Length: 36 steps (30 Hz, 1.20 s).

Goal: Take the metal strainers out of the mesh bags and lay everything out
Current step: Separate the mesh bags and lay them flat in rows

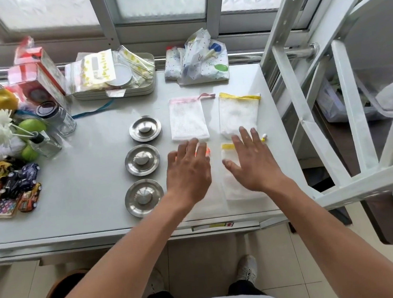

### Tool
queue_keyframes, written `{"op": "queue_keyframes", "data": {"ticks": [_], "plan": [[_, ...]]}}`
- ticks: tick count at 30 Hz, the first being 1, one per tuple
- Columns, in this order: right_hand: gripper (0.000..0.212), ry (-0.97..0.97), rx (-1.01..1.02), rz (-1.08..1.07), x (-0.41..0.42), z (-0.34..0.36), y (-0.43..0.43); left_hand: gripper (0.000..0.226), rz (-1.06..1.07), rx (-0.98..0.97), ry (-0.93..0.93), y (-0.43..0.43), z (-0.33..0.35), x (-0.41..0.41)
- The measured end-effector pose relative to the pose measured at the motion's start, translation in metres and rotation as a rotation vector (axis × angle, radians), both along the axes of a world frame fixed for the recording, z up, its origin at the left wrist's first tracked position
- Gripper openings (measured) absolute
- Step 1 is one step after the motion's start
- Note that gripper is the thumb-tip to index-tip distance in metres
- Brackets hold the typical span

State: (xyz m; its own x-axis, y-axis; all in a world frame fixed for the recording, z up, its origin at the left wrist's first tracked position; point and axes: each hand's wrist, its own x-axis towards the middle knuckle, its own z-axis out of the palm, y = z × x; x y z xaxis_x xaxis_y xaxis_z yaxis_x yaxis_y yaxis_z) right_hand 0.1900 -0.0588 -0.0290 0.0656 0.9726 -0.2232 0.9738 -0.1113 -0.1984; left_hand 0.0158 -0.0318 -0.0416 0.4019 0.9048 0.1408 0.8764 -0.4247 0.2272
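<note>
Three round metal strainers lie in a column on the white table (99, 176): the far strainer (145, 128), the middle strainer (142, 160) and the near strainer (144, 197). To their right lie flat white mesh bags: a pink-topped bag (188, 120), a yellow-topped bag (239, 115), an orange-topped bag (207, 198) under my left hand (188, 172), and a second yellow-topped bag (239, 188) under my right hand (255, 163). Both hands are spread flat, palms down, over the near bags, holding nothing.
Toy cars (8, 188), green fruit (31, 125), a glass jar (57, 118) and cartons crowd the table's left side. A tray of zip bags (115, 72) and patterned pouches (200, 59) stand at the back. A white metal frame (348, 93) rises on the right.
</note>
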Motion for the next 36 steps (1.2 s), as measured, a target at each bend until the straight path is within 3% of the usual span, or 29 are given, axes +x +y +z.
{"op": "queue_keyframes", "data": {"ticks": [4, 9, 19, 24, 28, 31, 36], "plan": [[0.071, 0.019, -0.019, -0.117, 0.009, -0.003, 0.040, 0.056, 0.033, -0.207, 0.131, 0.042, 0.002, 0.003], [0.069, -0.122, -0.161, -0.039, 0.012, -0.012, 0.062, 0.062, 0.050, -0.408, 0.243, 0.060, -0.005, -0.004], [0.059, -0.085, -0.125, 0.098, 0.039, -0.016, 0.063, 0.063, 0.027, -0.378, 0.222, 0.055, -0.005, -0.012], [0.055, -0.016, 0.132, -0.073, 0.023, -0.018, 0.076, 0.055, 0.021, -0.239, 0.167, 0.050, -0.006, -0.008], [0.044, 0.001, 0.165, -0.159, 0.002, -0.020, 0.084, 0.052, -0.002, -0.211, 0.138, 0.042, -0.005, -0.002], [0.026, 0.061, 0.246, -0.089, 0.004, -0.026, 0.084, 0.056, 0.014, -0.217, 0.122, 0.033, -0.005, -0.002], [0.025, 0.138, 0.279, 0.051, 0.019, -0.030, 0.076, 0.053, 0.008, -0.201, 0.116, 0.017, -0.010, -0.010]]}}
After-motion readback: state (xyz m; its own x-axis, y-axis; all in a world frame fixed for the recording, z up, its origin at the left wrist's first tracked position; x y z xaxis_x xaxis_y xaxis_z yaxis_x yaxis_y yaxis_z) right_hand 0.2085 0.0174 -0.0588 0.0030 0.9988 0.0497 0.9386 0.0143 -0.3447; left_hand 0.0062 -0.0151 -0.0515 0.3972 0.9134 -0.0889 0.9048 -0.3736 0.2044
